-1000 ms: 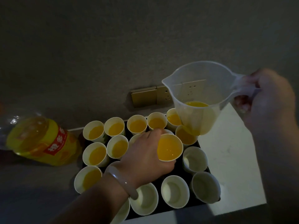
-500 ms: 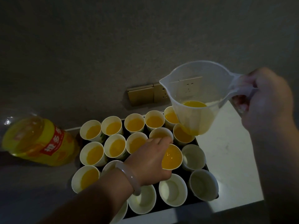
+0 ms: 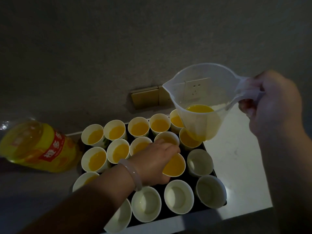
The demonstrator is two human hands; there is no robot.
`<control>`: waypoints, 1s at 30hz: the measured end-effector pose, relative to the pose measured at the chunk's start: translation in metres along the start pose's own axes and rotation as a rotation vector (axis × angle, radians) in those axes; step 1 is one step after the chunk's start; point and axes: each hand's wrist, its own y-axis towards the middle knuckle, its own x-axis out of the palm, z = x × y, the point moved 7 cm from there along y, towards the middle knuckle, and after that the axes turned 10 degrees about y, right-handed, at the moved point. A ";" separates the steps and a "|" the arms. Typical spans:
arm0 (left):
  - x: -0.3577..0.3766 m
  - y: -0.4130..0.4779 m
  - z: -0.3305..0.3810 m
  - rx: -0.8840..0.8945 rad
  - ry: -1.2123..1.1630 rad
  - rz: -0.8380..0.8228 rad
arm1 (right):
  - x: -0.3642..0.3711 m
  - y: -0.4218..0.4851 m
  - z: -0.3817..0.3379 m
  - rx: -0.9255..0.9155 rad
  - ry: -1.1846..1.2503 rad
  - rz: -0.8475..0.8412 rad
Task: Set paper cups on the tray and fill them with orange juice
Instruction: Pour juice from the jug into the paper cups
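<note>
Cup (image 3: pixel 174 164) white paper, brimming orange; tray (image 3: pixel 213 171) black

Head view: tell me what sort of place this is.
Probably an indoor room in a home or hotel, set up for serving drinks. A white counter meets a textured grey wall bearing a gold switch plate; a tray of paper cups stands on the counter beside a juice bottle.

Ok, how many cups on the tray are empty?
5 empty cups: one right of the held cup; four along the near edge, the leftmost partly behind the forearm, which may hide more.
</note>
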 end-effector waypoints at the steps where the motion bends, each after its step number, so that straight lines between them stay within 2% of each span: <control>1: 0.001 0.001 0.000 0.018 0.021 -0.004 | 0.000 -0.001 0.000 -0.009 -0.022 -0.002; 14: 0.009 0.006 0.007 0.115 0.279 -0.014 | 0.001 -0.004 0.002 0.032 -0.044 -0.012; 30: 0.010 -0.001 0.004 0.060 0.255 -0.024 | 0.009 -0.014 0.007 0.074 0.020 -0.027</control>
